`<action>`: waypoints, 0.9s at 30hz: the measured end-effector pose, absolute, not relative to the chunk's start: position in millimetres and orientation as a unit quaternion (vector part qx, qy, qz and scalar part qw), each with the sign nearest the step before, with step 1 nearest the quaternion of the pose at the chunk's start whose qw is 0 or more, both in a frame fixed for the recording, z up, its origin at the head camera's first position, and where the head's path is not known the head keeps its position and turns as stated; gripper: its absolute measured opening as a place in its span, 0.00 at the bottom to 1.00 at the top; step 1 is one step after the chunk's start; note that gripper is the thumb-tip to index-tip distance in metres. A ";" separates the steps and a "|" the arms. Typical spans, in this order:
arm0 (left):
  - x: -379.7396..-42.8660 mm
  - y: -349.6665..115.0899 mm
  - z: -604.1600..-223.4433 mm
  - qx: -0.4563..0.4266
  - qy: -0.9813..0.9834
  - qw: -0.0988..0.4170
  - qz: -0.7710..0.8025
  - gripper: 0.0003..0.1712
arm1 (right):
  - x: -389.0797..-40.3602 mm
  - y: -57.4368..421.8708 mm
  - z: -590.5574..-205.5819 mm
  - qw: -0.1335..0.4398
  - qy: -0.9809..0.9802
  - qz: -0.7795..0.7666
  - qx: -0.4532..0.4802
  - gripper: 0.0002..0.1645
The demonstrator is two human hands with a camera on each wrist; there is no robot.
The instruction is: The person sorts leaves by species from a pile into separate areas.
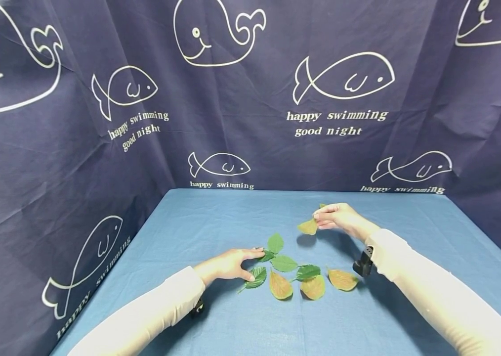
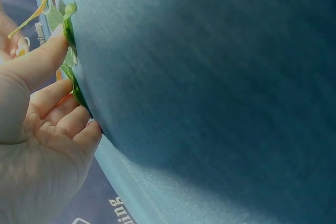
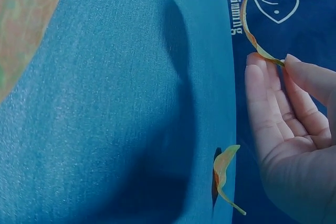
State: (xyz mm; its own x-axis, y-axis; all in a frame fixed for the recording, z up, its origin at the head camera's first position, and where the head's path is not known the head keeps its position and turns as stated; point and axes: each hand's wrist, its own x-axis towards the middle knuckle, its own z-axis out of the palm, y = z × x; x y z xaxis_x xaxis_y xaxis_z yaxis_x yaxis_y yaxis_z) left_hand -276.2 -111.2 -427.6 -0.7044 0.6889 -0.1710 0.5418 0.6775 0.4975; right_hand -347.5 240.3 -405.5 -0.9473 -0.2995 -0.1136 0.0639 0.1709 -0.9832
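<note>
My right hand (image 1: 339, 217) pinches a yellow-brown leaf (image 1: 307, 227) by its stem end, between thumb and fingertips. This leaf (image 3: 245, 24) hangs above the blue cloth, its shadow below. At the left of the leaf group, my left hand (image 1: 228, 264) rests low with fingers extended. Its thumb touches a ribbed green leaf (image 1: 257, 277), and its fingertips lie on another green leaf (image 1: 267, 256). Beside them are a light green leaf (image 1: 275, 243) pointing away and a broader green one (image 1: 283, 263). In the left wrist view, the thumb presses at a green leaf (image 2: 69, 24).
Nearer me lie an orange-brown leaf (image 1: 280, 286), a yellowish leaf (image 1: 313, 288) partly under a dark green leaf (image 1: 308, 272), and another orange leaf (image 1: 342, 280). One more leaf (image 3: 224, 163) lies behind my right hand. A dark printed curtain (image 1: 277, 148) borders the blue-covered table (image 1: 215, 217).
</note>
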 end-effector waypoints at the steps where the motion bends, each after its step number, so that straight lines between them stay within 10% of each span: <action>1: -276.0 -111.2 -427.5 0.342 0.899 0.175 0.209 0.40 | -347.6 240.3 -405.7 0.141 0.750 -0.641 -0.078 0.27; 27: -275.3 -110.9 -424.9 0.342 0.900 0.178 0.205 0.40 | -349.6 252.3 -394.2 0.096 0.738 -0.666 -0.049 0.30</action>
State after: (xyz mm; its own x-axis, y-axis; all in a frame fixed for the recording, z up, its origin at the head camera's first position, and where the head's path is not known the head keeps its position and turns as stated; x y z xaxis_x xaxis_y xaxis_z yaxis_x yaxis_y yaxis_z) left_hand -275.3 -110.9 -424.9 -0.7026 0.6882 -0.1809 0.5421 0.6824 0.4904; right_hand -349.6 252.3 -394.2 -0.9765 -0.2015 -0.0764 0.0556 0.1070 -0.9927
